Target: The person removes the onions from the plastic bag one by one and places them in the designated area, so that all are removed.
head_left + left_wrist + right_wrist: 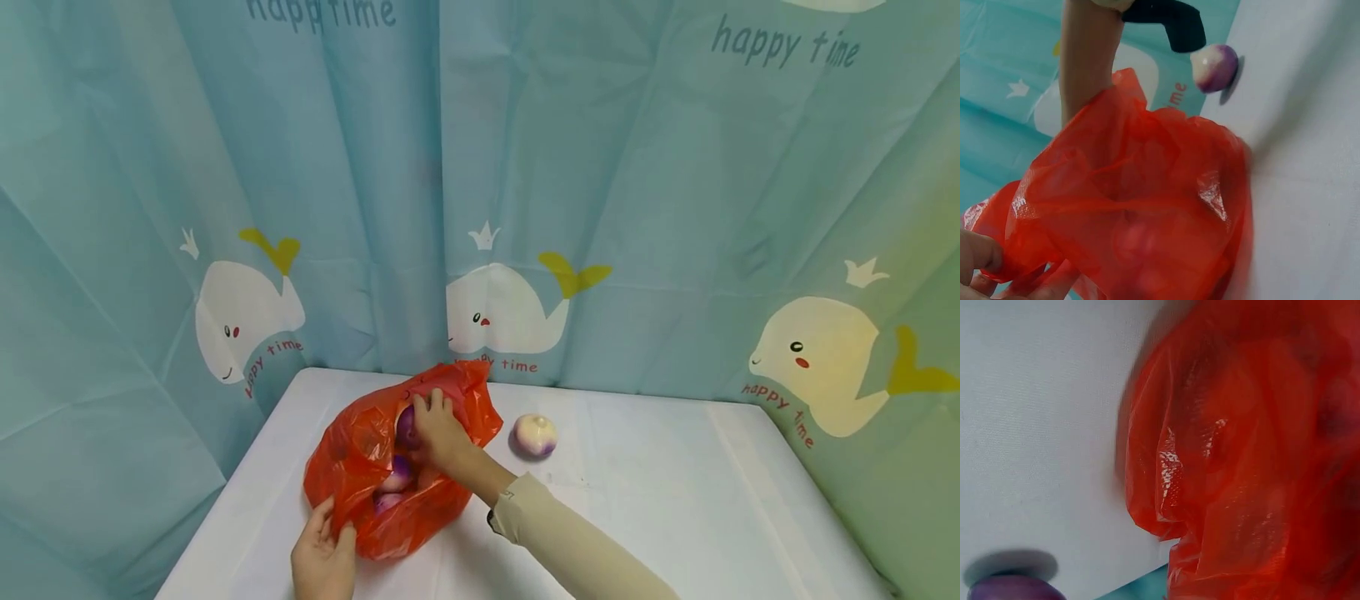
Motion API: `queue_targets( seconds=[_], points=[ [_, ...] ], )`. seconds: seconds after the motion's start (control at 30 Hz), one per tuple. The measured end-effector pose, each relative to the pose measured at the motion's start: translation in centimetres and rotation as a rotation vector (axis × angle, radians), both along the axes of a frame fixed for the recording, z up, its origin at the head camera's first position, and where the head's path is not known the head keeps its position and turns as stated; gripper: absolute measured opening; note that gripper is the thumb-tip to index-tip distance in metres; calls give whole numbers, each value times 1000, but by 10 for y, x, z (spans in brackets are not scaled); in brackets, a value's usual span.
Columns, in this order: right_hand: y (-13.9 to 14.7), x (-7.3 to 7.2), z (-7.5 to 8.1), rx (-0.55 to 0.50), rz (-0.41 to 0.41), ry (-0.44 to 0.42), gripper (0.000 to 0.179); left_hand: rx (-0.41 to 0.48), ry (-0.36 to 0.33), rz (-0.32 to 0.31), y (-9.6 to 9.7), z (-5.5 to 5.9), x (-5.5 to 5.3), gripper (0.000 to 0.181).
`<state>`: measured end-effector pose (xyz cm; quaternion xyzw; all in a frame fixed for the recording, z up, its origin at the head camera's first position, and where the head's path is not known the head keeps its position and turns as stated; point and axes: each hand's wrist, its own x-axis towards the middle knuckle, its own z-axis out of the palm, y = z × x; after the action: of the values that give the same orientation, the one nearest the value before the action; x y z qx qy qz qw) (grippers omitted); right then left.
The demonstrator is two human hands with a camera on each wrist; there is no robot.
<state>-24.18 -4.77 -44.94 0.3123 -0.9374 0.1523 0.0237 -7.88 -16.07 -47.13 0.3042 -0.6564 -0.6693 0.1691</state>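
A thin red plastic bag [352, 450] sits on the left part of the table, its mouth spread wide. Inside it lie several purple-and-white turnips [397, 473]. At the near-left rim, my left hand [324, 554] pinches the bag's edge between thumb and fingers; those fingers also show at the lower left of the left wrist view. My right hand [444, 433] reaches into the mouth, its fingers curled against a purple turnip [406, 428]. Bag plastic hides that hand in both wrist views. Another turnip [535, 436] rests on the table, right of the bag.
The white table [675, 500] extends to the right of the bag. Behind it hangs a blue curtain [637, 183] printed with whales, close to the table's far edge. My right forearm, in a beige sleeve [577, 537], crosses over the near part of the table.
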Motion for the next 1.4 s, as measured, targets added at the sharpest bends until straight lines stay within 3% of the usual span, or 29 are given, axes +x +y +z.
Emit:
queue_targets(
  seconds=[0.1,0.2,0.33,0.53,0.8,1.03,1.2,1.4],
  points=[
    [5,4,2,-78,16,-34,80,-7,-78,47,-2,-14,-6,48],
    [11,7,6,-170,51,-81,79,2,-62,61,-3,-19,-7,47],
    [17,10,12,-260,92,-90,79,7,15,39,0,-7,0,46],
    [24,11,19,-356,65,-54,78,-20,4,42,5,9,4,44],
    [36,12,25,-492,25,12,76,-17,50,28,5,9,5,44],
    [49,13,30,-598,77,66,51,-32,19,49,6,8,4,44],
    [59,12,31,-701,136,93,64,-21,53,42,6,8,5,45],
    [66,12,28,-775,101,103,59,-19,17,57,1,3,3,47]
  ],
)
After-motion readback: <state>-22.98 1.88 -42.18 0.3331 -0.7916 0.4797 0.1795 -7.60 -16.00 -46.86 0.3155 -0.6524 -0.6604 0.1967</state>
